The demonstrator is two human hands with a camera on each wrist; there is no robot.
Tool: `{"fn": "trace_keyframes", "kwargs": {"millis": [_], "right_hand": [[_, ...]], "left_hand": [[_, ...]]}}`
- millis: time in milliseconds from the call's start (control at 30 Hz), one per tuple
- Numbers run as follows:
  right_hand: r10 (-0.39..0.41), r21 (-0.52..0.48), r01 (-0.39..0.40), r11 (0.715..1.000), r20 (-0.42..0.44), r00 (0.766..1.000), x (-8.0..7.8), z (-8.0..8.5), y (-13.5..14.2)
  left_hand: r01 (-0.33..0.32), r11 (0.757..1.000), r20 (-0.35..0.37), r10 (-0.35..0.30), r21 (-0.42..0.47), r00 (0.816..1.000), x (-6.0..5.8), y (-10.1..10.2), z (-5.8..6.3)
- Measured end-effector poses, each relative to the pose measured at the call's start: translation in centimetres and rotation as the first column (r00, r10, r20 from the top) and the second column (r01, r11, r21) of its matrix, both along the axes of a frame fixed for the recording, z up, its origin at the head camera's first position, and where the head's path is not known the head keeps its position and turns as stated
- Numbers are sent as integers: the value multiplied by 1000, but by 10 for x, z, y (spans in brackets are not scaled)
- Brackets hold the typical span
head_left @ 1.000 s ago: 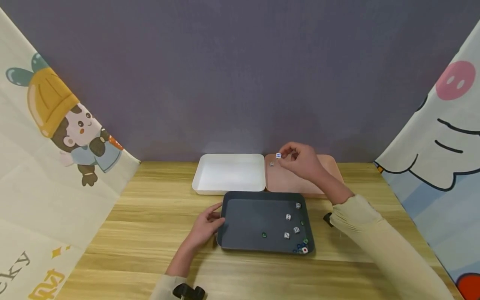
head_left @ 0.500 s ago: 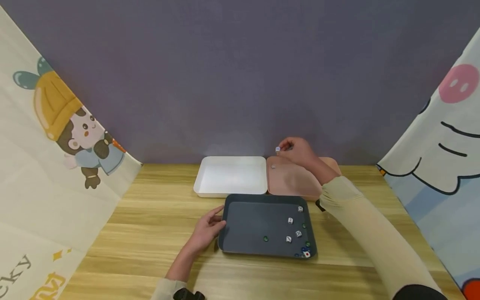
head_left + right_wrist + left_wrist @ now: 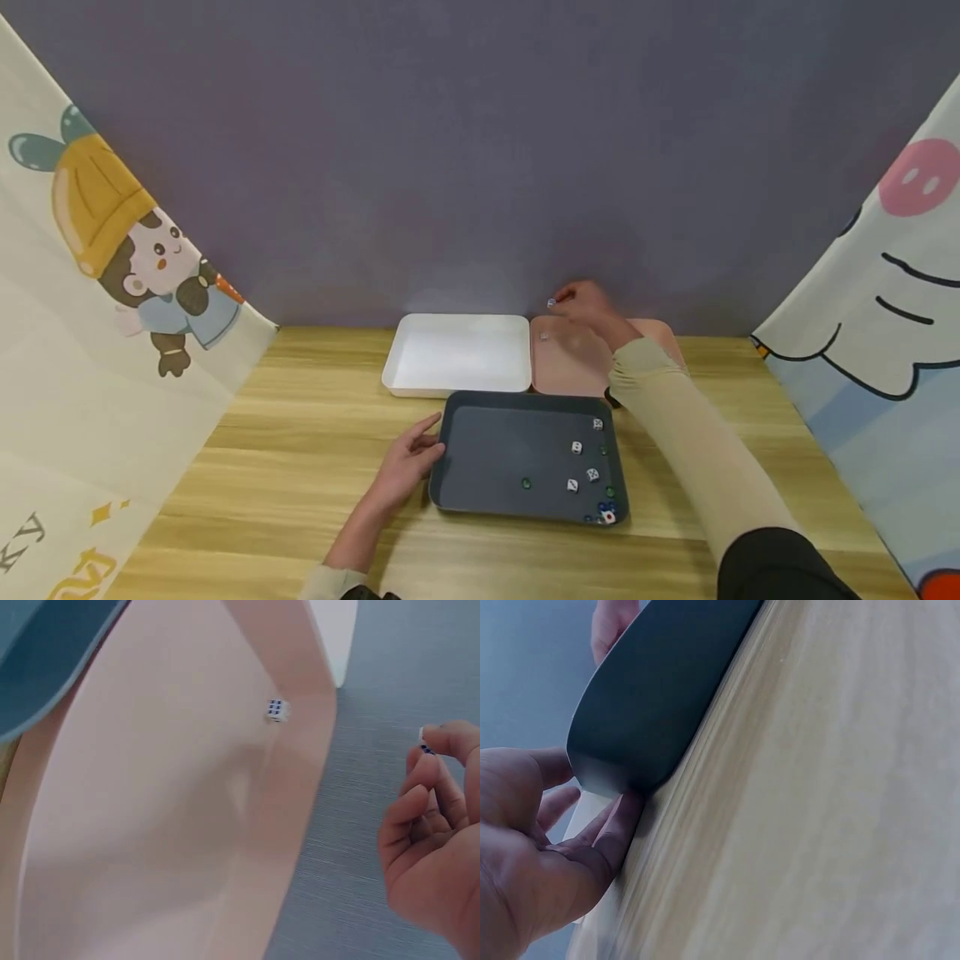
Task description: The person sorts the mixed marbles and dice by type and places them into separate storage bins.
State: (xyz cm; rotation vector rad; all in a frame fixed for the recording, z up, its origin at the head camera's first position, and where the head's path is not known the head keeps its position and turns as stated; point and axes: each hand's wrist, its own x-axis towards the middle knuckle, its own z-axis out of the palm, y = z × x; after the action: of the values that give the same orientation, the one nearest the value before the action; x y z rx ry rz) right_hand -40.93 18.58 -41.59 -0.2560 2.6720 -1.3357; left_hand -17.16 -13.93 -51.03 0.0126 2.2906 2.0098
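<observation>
My right hand (image 3: 588,304) pinches a white die (image 3: 551,303) between thumb and fingers, over the back of the pink tray (image 3: 570,375). In the right wrist view that die (image 3: 426,742) is mostly covered by the fingertips. Another die (image 3: 277,710), with blue pips, lies inside the pink tray near its wall. My left hand (image 3: 408,462) holds the left edge of a dark grey tray (image 3: 480,467), thumb at the rim and fingers low against its side (image 3: 630,750). On the right part of the dark tray lie several white dice (image 3: 577,447) and small green and blue pieces (image 3: 611,492).
A white tray (image 3: 457,354) stands to the left of the pink one, behind the dark tray. All three stand on a wood-grain table (image 3: 315,417). A grey wall (image 3: 480,167) rises directly behind, with printed cloths (image 3: 90,400) on both sides.
My right hand, still pinching the die, has shifted slightly left at the back of the pink tray. The left hand keeps its place on the dark tray. The head view has shifted a little.
</observation>
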Motion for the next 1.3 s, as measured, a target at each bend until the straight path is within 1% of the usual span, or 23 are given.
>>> {"fn": "trace_keyframes", "kwargs": {"millis": [133, 200, 333, 433, 533, 567, 600, 633, 733, 800, 867, 967, 1033, 1067, 1167, 1300], "right_hand": [[-28, 51, 27, 998, 13, 1000, -7, -12, -3], [-33, 57, 32, 998, 25, 999, -10, -17, -3], [-21, 38, 17, 999, 109, 994, -15, -26, -3], [-37, 12, 36, 999, 187, 982, -21, -32, -1], [-67, -19, 74, 997, 236, 970, -25, -38, 0], [-81, -40, 93, 995, 245, 966, -26, -40, -1], [-79, -83, 104, 991, 260, 962, -26, -41, -1], [-80, -116, 113, 987, 263, 961, -26, -42, -2], [-81, -257, 168, 952, 315, 945, -25, -45, -4], [-81, -342, 212, 916, 361, 929, -24, -46, -5], [-103, -364, 252, 897, 383, 918, -21, -47, -7], [-116, -334, 245, 910, 361, 925, -19, -48, -7], [-123, -277, 217, 936, 320, 940, -20, -48, -7], [-119, -271, 209, 940, 312, 943, -20, -49, -7], [-124, -256, 211, 943, 318, 940, -21, -52, -6], [-113, -307, 238, 921, 376, 920, -20, -61, -5]], "left_hand": [[26, 1000, 21, -25, -12, 999, 0, -2, -1], [33, 999, 25, -32, -8, 999, 0, -1, -1], [5, 1000, 17, -5, 2, 1000, 0, 0, -1], [-16, 1000, 14, 17, -9, 1000, -2, 2, 1], [-28, 999, 17, 28, -40, 999, -2, 3, 2], [-34, 998, 19, 35, -46, 999, -2, 3, 3], [-36, 998, 21, 37, -47, 999, -3, 3, 3], [-39, 998, 21, 40, -46, 999, -3, 3, 2], [-43, 999, 29, 44, -23, 999, -5, 5, 1], [-34, 999, 31, 34, 0, 999, -6, 8, 1], [-25, 1000, 36, 24, 17, 999, -7, 9, -1], [-22, 999, 37, 21, 29, 999, -8, 10, 1], [-31, 999, 38, 29, 31, 999, -8, 10, 2], [-34, 999, 37, 33, 32, 999, -9, 10, 2], [-34, 999, 36, 33, 31, 999, -8, 8, 2], [-21, 999, 36, 20, 30, 999, -6, 8, 0]]}}
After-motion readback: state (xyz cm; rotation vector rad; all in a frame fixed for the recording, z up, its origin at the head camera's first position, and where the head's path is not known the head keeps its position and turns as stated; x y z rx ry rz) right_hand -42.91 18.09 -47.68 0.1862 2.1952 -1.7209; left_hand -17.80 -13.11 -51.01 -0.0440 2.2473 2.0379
